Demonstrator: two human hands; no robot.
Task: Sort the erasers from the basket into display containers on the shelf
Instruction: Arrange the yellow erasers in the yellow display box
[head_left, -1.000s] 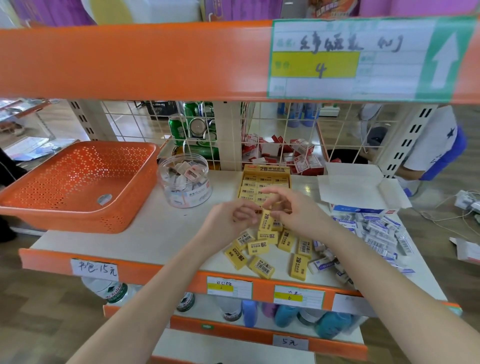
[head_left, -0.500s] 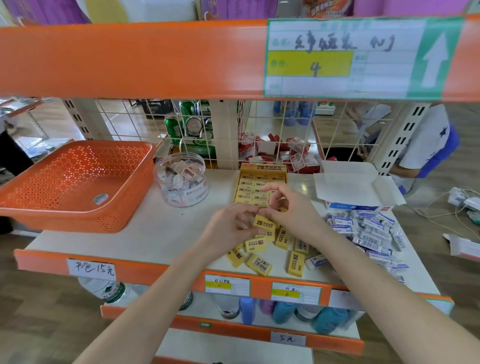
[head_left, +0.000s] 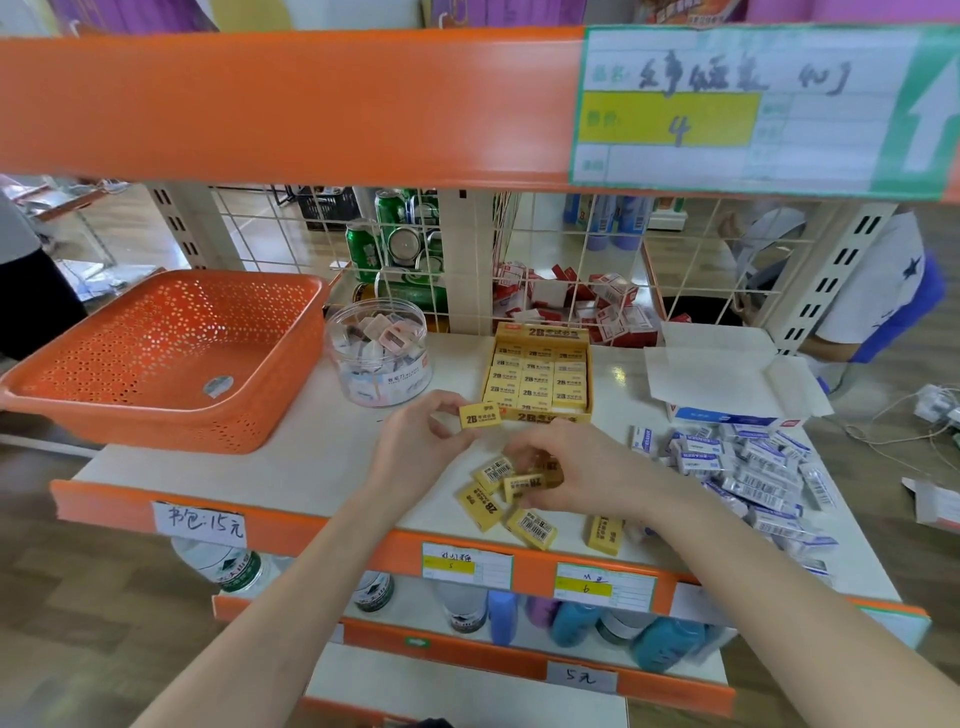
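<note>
Hands work near the front of the shelf (head_left: 311, 457). The left hand (head_left: 415, 447) pinches a yellow eraser (head_left: 480, 415) between thumb and curled fingertips, with the 2B face up. The eraser is clear of the shelf surface, just by the front left corner of the box (head_left: 540, 374). This yellow box sits at 1 o'clock from the left hand, open at the top and packed with rows of the same erasers.

The right hand (head_left: 582, 478) is at 4 o'clock from the left one, low over the pile (head_left: 519, 512) of loose yellow erasers. Its fingers curl down, and thumb and fingertips close on a second eraser (head_left: 522, 486) at the top of that pile. Whether this one has left the shelf cannot be told. More of the pile spreads toward 6 o'clock, near the shelf edge.

The orange basket (head_left: 156, 358) stands at 10 o'clock from the left hand, well apart from the pile. A clear jar (head_left: 379, 353) of small pale erasers stands between basket and box. At 3 o'clock from the right hand lies a heap of blue-and-white erasers (head_left: 753, 467). An open white carton (head_left: 727, 384) stands just behind the heap, at 2 o'clock.
</note>
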